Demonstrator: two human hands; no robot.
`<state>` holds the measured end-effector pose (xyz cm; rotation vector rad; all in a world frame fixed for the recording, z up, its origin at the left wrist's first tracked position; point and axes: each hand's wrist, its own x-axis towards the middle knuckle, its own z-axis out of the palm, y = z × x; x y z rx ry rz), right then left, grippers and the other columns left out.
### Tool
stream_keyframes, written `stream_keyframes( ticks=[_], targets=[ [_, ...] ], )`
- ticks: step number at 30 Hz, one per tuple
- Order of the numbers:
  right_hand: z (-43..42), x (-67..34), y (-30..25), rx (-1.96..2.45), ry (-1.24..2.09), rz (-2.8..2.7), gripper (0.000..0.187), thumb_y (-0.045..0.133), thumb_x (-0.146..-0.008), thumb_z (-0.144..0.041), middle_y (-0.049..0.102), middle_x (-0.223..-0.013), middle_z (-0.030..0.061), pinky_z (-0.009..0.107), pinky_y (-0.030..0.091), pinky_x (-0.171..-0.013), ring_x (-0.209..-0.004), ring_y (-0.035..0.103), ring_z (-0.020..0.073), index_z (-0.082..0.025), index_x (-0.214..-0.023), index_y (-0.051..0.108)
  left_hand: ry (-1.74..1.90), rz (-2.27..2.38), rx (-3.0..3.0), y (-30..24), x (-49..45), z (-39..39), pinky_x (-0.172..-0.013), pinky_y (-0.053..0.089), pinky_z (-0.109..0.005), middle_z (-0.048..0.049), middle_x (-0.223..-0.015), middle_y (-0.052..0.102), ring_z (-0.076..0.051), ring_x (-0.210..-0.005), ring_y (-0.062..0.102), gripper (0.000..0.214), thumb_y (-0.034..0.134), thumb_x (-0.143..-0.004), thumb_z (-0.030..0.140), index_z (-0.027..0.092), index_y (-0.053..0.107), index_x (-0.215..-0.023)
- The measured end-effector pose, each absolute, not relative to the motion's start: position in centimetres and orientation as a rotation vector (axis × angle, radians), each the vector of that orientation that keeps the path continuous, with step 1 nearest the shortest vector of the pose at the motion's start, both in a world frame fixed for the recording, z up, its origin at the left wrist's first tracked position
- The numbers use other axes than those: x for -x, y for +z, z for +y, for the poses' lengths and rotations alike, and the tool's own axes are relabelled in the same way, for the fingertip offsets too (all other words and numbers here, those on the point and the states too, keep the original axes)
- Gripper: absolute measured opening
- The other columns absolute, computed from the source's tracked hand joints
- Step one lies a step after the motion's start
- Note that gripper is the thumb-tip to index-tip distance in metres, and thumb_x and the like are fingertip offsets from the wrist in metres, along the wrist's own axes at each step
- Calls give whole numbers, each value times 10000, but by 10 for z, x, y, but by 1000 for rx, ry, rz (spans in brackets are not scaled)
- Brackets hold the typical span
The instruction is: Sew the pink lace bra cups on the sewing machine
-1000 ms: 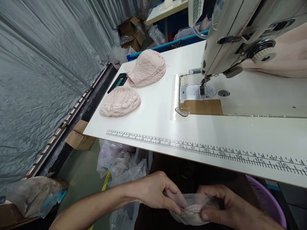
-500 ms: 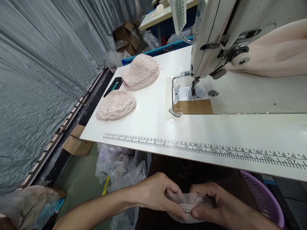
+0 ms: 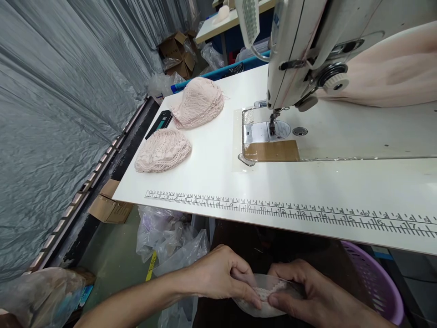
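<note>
Below the table's front edge, my left hand (image 3: 227, 275) and my right hand (image 3: 303, 291) pinch a pale lace fabric piece (image 3: 269, 291) between them. It has a sheer layer and a scalloped lace edge. Thumbs and fingers of both hands are closed on it, close together at the lace edge. On the table's left side lie two stacks of pale pink lace cups: a nearer stack (image 3: 163, 151) and a farther stack (image 3: 200, 102). Neither hand touches these.
A sewing machine (image 3: 290, 59) stands on the white table (image 3: 211, 168), which has a printed ruler along its front. Pink fabric (image 3: 396, 68) lies behind the machine. A dark phone-like object (image 3: 159, 124) rests by the stacks. Below are a purple basket (image 3: 378, 282) and plastic bags (image 3: 170, 237).
Both hands keep hold of the lace piece, and their fingers have shifted slightly along its edge. The sheer layer stands out a little more. The view has moved slightly.
</note>
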<state>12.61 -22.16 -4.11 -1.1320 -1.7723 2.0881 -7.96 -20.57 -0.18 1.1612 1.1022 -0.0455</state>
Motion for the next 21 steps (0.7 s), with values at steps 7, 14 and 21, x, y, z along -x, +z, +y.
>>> stream_keyframes(
  ticks=[7,14,21],
  targets=[
    [-223,-125,-41,1202,2028,-1833,218,535,-758,-300,327,-552,-64,214,221,-460,-526,303,87,-192,-602,429,-72,1126,-1257,0,77,-204,-424,199,-164,80,-487,353,-44,-488,288,332,762,-627,430,118,652,-649],
    [-220,-128,-45,1164,2163,-1692,198,600,-708,-337,362,-570,-62,218,224,-474,-545,319,93,-187,-642,489,-63,1108,-1127,1,78,-206,-544,391,-146,22,-653,633,-72,-573,515,232,743,-655,302,141,723,-821],
    [-222,-131,-46,1136,2182,-1669,209,581,-736,-348,363,-586,-58,227,232,-505,-565,317,98,-184,-640,494,-50,1048,-1048,-3,84,-206,-563,411,-156,21,-655,642,-75,-568,516,357,800,-581,391,150,726,-834]
  ],
)
